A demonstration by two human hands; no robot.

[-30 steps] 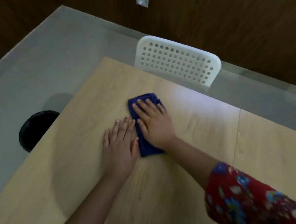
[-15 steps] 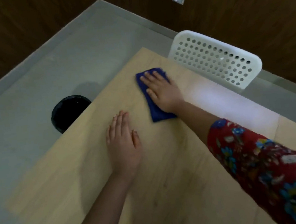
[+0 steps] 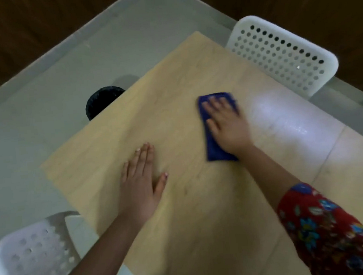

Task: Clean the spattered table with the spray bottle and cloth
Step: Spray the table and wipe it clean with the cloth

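**Wiping a wooden table with a blue cloth**

A folded dark blue cloth (image 3: 217,150) lay flat on a pale wooden table (image 3: 171,89), a little toward 1 o'clock from the middle of the view. The person's right hand (image 3: 228,125) pressed down on it, palm flat and fingers straight, covering its upper half. Nothing was curled round the cloth. It was only pinned against the wood.

At 8 o'clock from the cloth, well apart from it, the left hand (image 3: 139,182) rested palm down on bare wood. Its fingers were straight and close together and it held nothing. A red flowered sleeve (image 3: 329,229) covered the right upper arm at 5 o'clock.

Just beside the cloth, at 3 o'clock, a shiny wet patch (image 3: 285,116) caught the light. No spray bottle was in view.

Beyond the table stood a white chair (image 3: 283,56) with a perforated back at 1 o'clock. A black bin (image 3: 99,98) sat on the grey floor (image 3: 40,111) at 10 o'clock, and a second white chair (image 3: 32,251) at 7 o'clock.

The likeliest trouble seemed to be the cloth sliding or bunching under the flat palm, since no finger gripped it, which would leave streaks. Strokes that stopped short could also leave the wet patch to dry into marks. A long push toward 12 o'clock might carry the cloth off the far edge.
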